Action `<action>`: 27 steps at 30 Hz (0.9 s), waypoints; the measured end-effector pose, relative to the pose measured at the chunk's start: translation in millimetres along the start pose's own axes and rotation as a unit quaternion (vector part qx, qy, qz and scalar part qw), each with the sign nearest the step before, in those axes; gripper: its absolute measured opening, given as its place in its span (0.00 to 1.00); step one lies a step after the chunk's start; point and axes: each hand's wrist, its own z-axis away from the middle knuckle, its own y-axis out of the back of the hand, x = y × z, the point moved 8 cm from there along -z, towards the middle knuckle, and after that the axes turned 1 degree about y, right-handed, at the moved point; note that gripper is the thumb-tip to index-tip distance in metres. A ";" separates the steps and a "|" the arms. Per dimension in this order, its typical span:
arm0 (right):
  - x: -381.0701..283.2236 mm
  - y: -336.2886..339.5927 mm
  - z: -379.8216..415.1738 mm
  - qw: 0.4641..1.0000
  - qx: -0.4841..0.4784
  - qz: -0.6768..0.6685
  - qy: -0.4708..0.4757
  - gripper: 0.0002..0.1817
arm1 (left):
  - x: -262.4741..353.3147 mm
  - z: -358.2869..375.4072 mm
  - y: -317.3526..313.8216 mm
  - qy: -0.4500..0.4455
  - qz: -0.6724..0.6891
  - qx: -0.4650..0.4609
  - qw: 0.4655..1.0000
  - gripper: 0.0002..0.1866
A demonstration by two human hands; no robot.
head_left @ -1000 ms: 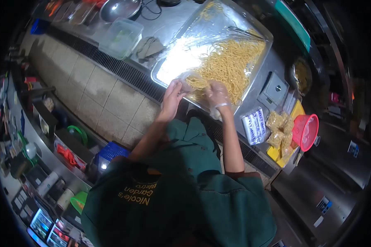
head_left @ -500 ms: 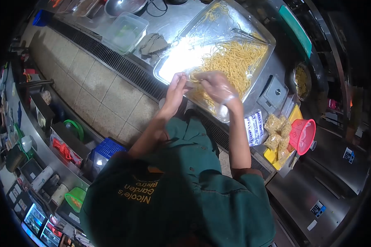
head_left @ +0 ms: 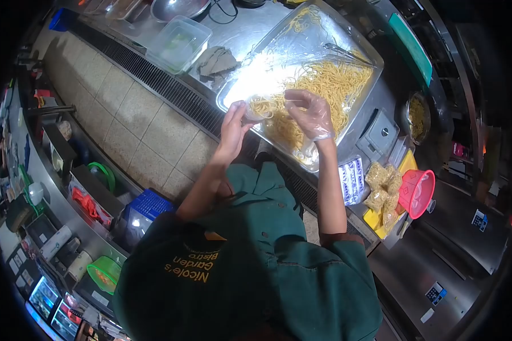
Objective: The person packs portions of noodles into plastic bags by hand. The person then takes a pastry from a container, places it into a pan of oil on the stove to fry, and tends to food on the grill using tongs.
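My bare left hand (head_left: 233, 129) is closed on the edge of a small clear plastic bag (head_left: 269, 115) over the near-left edge of the tray. Yellow noodles (head_left: 261, 105) show inside the bag's mouth. Just right of it is my right hand (head_left: 313, 115), in a clear plastic glove, with fingers bent but apart and nothing visible between them. Beneath that hand, a heap of cooked noodles (head_left: 335, 85) covers much of a large metal tray (head_left: 261, 46). Metal tongs (head_left: 345, 53) lie across the tray's far right part.
To the tray's right are a kitchen scale (head_left: 377, 135), several filled noodle bags (head_left: 383, 184), a blue-and-white packet (head_left: 351, 181) and a pink basket (head_left: 417, 194). A grey cloth (head_left: 217, 61) and clear plastic tub (head_left: 179, 44) stand left. A slotted floor drain (head_left: 148, 71) runs along the counter.
My right hand has drawn away from the bag toward the right, and its fingers have parted. Noodles now show in the bag, which my left hand still holds.
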 end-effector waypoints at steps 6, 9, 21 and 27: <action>64.6 -44.7 12.3 0.993 -0.073 0.088 -0.028 0.36 | 1.0 0.6 5.9 0.002 0.026 -0.001 1.000 0.11; 82.8 -58.2 10.0 0.993 -0.018 0.110 -0.025 0.26 | -0.7 -0.7 7.8 -0.002 0.023 -0.006 1.000 0.11; -8.3 -51.2 11.5 0.996 -0.002 0.051 0.074 0.14 | -4.8 4.3 11.1 -0.001 -0.140 0.008 0.990 0.11; -14.5 -49.1 11.3 0.960 0.026 0.241 0.140 0.12 | 2.7 -0.5 14.8 -0.031 -0.159 0.022 0.986 0.08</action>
